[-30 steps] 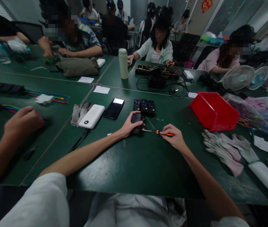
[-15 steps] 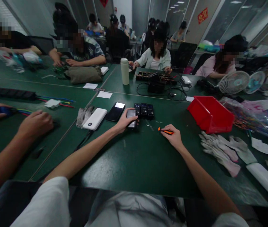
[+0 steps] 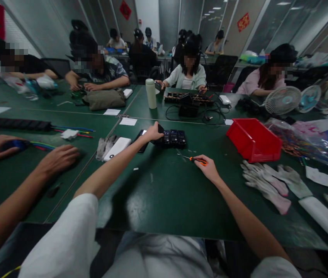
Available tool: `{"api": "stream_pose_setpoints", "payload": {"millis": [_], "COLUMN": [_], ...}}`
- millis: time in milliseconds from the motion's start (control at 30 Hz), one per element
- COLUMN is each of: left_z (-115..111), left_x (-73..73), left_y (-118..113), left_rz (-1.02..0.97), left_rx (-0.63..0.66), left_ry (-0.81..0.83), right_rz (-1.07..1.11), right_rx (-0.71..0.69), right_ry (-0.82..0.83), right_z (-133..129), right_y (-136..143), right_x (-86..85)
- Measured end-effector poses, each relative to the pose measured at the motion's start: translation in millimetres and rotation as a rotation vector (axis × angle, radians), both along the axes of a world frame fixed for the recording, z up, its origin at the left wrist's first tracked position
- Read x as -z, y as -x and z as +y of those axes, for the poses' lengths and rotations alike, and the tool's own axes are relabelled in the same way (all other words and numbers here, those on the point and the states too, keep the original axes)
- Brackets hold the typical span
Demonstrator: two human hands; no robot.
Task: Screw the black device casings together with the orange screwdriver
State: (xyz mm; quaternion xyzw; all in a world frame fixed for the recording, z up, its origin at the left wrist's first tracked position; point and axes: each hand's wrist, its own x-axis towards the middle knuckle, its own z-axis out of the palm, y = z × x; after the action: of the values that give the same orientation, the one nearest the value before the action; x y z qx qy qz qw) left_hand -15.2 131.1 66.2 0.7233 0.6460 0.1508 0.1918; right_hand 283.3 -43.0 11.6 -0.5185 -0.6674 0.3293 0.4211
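My left hand (image 3: 153,132) is closed around a dark box-shaped device (image 3: 159,139), which is tilted beside a row of small black modules (image 3: 174,138); whether it touches them I cannot tell. In my right hand (image 3: 209,168) is a screwdriver (image 3: 199,160) with an orange and black handle, held low over the table. Its thin shaft points left, near a few small scraps. Behind my left wrist lies a black phone (image 3: 143,148), partly covered by the hand. A white power bank (image 3: 118,149) rests left of it, against a grey glove (image 3: 104,146).
To the right stand a red bin (image 3: 253,141) and work gloves (image 3: 268,185). A cream bottle (image 3: 151,94) and black cables (image 3: 192,116) are across the table. At left, a co-worker's hands (image 3: 52,162) handle coloured wires. A small white piece (image 3: 135,168) lies near my left forearm.
My left hand has turned over with the device, hiding its pale face, and moved up beside the modules. A small white piece now shows on the table. My right hand keeps the screwdriver, its shaft now visible.
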Motion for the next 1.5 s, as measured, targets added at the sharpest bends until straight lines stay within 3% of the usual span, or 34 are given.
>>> {"api": "stream_pose_setpoints", "payload": {"millis": [200,433,733,1033,1233,1400,1433,1500], "left_z": [11.4,7.8,1.6,12.6,10.1,4.7,4.2,5.0], "left_x": [-6.6,3.1,14.5,-3.7,-1.5,-7.5,-9.9,-14.2], "left_y": [-4.7,1.1,-20.1,-5.6,-5.1,-3.6,-4.6,-10.4], "left_rz": [0.073,0.197,0.285,0.201,0.199,0.198,0.193,0.200], "left_rx": [-0.029,-0.071,-0.030,0.057,0.109,0.142,0.178,0.374], "left_ry": [0.054,0.082,0.139,0.227,0.195,0.096,0.057,-0.043], "right_rz": [0.010,0.022,-0.018,-0.280,-0.351,-0.299,-0.290,-0.304], "right_rx": [-0.001,0.016,0.016,-0.196,-0.318,-0.316,-0.260,-0.152], "right_ry": [0.002,0.015,-0.002,-0.129,-0.113,-0.099,-0.113,-0.142], "right_z": [0.1,1.2,-0.7,-7.6,-9.5,27.9,42.8,77.4], "right_y": [-0.3,0.5,1.5,16.2,35.2,30.2,25.9,17.0], "right_x": [-0.5,0.0,-1.2,-5.9,-11.6,-16.8,-16.6,-14.5]}}
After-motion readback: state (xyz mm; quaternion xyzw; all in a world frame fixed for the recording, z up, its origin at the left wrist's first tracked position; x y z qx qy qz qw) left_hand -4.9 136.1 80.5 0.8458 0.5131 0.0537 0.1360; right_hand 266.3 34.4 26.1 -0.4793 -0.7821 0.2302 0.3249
